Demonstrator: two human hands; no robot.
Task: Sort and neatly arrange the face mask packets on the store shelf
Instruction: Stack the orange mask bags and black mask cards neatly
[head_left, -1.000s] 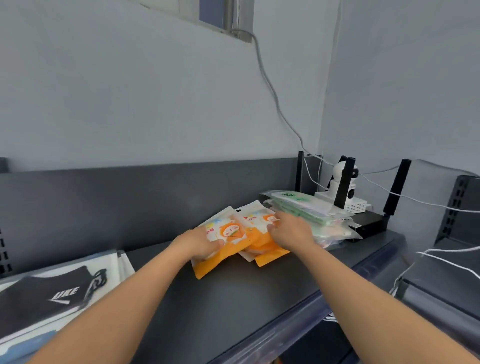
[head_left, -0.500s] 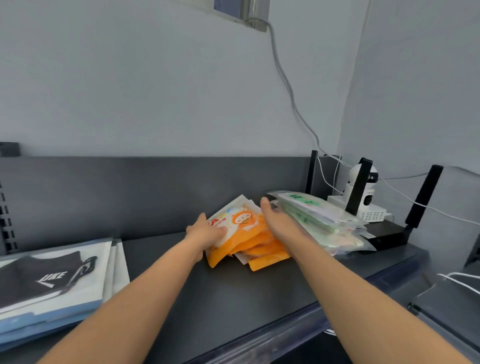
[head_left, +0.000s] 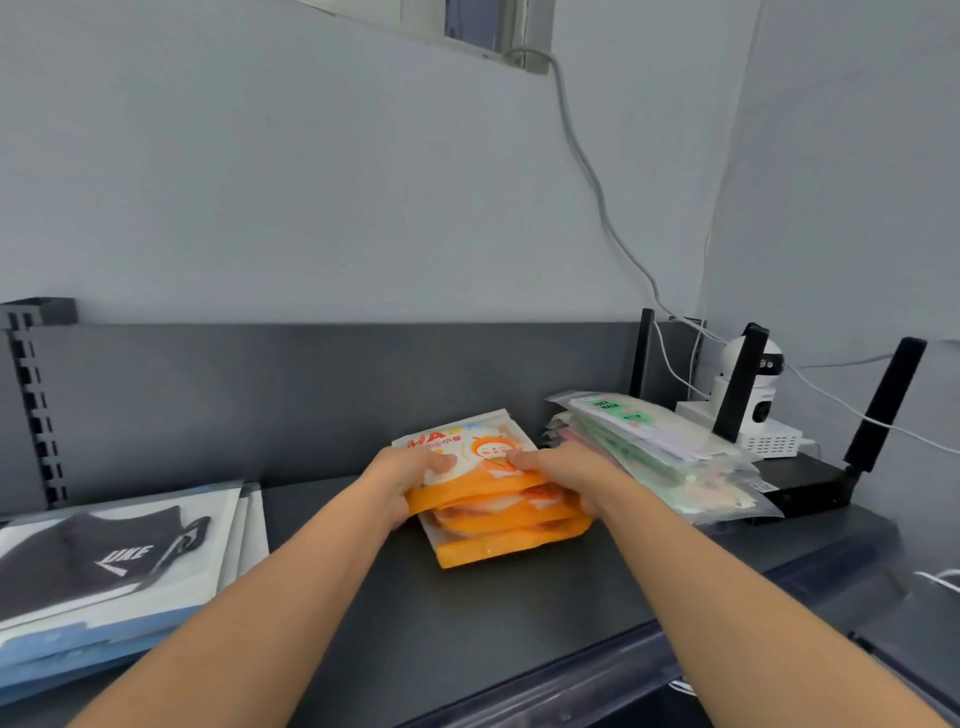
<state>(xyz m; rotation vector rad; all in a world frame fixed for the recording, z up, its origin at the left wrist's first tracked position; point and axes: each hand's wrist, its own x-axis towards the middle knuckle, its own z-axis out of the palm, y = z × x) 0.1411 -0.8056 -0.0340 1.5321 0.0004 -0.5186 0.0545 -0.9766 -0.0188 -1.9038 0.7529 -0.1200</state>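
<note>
A stack of orange and white face mask packets (head_left: 493, 525) with a cartoon print lies in the middle of the dark shelf (head_left: 467, 623). My left hand (head_left: 402, 475) grips the stack's left side, thumb on the top packet. My right hand (head_left: 569, 473) grips its right side, thumb on top as well. To the right lies a pile of green and clear mask packets (head_left: 654, 447). At the far left sits a stack of packets with black masks (head_left: 109, 561).
A black router (head_left: 810, 483) with upright antennas and a small white camera (head_left: 753, 395) stand at the shelf's right end, with white cables running up the wall. The shelf's dark back panel (head_left: 311, 395) rises behind the packets.
The fanned-out orange packets have been drawn together into a squarer stack. Both hands moved from lying on top of them to gripping the stack's two sides.
</note>
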